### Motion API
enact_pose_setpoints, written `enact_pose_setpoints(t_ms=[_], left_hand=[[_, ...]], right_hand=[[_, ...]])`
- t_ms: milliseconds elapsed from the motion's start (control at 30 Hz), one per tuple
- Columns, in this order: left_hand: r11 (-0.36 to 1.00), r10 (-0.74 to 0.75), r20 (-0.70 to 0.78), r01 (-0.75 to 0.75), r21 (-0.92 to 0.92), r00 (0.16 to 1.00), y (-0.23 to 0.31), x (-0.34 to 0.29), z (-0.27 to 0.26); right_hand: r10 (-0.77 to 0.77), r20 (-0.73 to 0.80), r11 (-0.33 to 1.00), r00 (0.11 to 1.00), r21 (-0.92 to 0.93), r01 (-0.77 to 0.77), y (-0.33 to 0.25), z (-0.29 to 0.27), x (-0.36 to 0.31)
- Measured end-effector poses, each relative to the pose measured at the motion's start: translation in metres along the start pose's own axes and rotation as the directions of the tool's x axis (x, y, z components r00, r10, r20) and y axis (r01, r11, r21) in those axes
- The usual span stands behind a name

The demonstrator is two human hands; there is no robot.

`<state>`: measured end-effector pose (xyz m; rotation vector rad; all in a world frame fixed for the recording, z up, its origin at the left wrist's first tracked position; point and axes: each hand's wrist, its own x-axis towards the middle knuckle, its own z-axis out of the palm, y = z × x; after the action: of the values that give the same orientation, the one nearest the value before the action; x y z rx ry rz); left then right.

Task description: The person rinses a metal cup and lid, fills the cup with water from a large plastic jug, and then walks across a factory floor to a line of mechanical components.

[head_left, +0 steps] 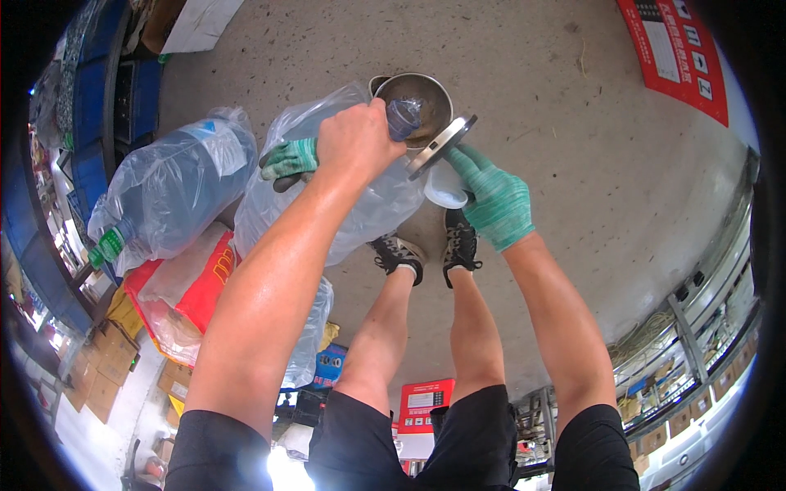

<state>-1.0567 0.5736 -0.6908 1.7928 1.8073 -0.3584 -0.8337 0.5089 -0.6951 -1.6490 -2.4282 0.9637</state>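
Note:
My left hand [354, 143], bare, is closed at the neck of a large clear water jug [360, 217] wrapped in a plastic bag. The jug's dark blue neck [404, 120] leans over the mouth of a metal kettle [446, 102] on the floor. Whether water is flowing is hard to make out. In a green glove, my right hand [495, 196] holds a round metal lid [442, 147] with a black rim, on edge beside the kettle. A white plastic cap [446, 195] shows just under the lid, next to my fingers. A second green glove [291, 159] lies on the bagged jug.
Another bagged water jug [184, 176] with a green cap lies to the left. Nearer me is a red and white package [184, 286]. Blue bins [90, 98] line the left side. A red printed box [679, 57] stands far right; shelving [688, 344] runs along the right.

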Motion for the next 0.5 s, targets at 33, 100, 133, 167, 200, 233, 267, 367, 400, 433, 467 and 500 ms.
enact_pose_setpoints(t_ms=[33, 100, 133, 167, 200, 233, 267, 367, 400, 433, 467, 500], left_hand=[[1.000, 0.001, 0.020, -0.001, 0.020, 1.000, 0.0011, 0.0002, -0.0002], [1.000, -0.001, 0.014, 0.001, 0.020, 1.000, 0.0011, 0.0007, 0.0007], [1.000, -0.003, 0.009, 0.002, 0.023, 1.000, 0.0006, 0.0005, 0.0011], [1.000, -0.003, 0.011, 0.003, 0.024, 1.000, 0.0002, 0.0003, 0.0015], [1.000, 0.000, 0.008, 0.000, 0.022, 1.000, 0.0002, 0.0002, 0.0011], [1.000, 0.004, 0.006, -0.004, 0.021, 1.000, 0.0002, 0.0001, 0.0007], [1.000, 0.003, 0.006, -0.003, 0.021, 1.000, 0.0003, -0.0001, 0.0004], [1.000, -0.002, 0.015, 0.001, 0.022, 1.000, 0.0011, -0.0001, 0.0010], [1.000, 0.001, 0.009, -0.001, 0.018, 1.000, 0.0014, -0.0005, 0.0000], [1.000, 0.003, 0.004, -0.003, 0.015, 1.000, 0.0015, -0.0010, -0.0006], [1.000, 0.002, 0.003, -0.002, 0.015, 1.000, 0.0011, -0.0013, -0.0009], [1.000, 0.000, 0.007, 0.000, 0.021, 1.000, 0.0008, -0.0007, -0.0007]], right_hand=[[0.001, 0.012, 1.000, 1.000, -0.001, -0.001, 0.0022, 0.0009, -0.0006], [-0.004, -0.003, 1.000, 1.000, 0.002, 0.004, 0.0030, 0.0018, -0.0007], [-0.008, -0.019, 1.000, 1.000, 0.008, 0.009, 0.0025, 0.0024, -0.0008], [-0.008, -0.018, 1.000, 1.000, 0.010, 0.009, 0.0020, 0.0024, -0.0009], [-0.013, -0.024, 1.000, 1.000, 0.012, 0.014, 0.0016, 0.0016, -0.0005], [-0.018, -0.031, 1.000, 0.999, 0.015, 0.019, 0.0012, 0.0012, -0.0002], [-0.019, -0.031, 1.000, 0.999, 0.015, 0.019, 0.0015, 0.0016, -0.0006], [-0.021, -0.055, 0.999, 0.998, 0.043, 0.024, 0.0025, 0.0036, -0.0017], [-0.018, -0.045, 0.999, 0.999, 0.035, 0.019, 0.0011, 0.0016, -0.0012], [-0.014, -0.036, 1.000, 0.999, 0.026, 0.015, 0.0001, 0.0003, -0.0010], [-0.014, -0.036, 1.000, 0.999, 0.026, 0.015, -0.0002, 0.0003, -0.0010], [-0.015, -0.036, 0.999, 0.999, 0.029, 0.017, 0.0001, 0.0008, -0.0007]])
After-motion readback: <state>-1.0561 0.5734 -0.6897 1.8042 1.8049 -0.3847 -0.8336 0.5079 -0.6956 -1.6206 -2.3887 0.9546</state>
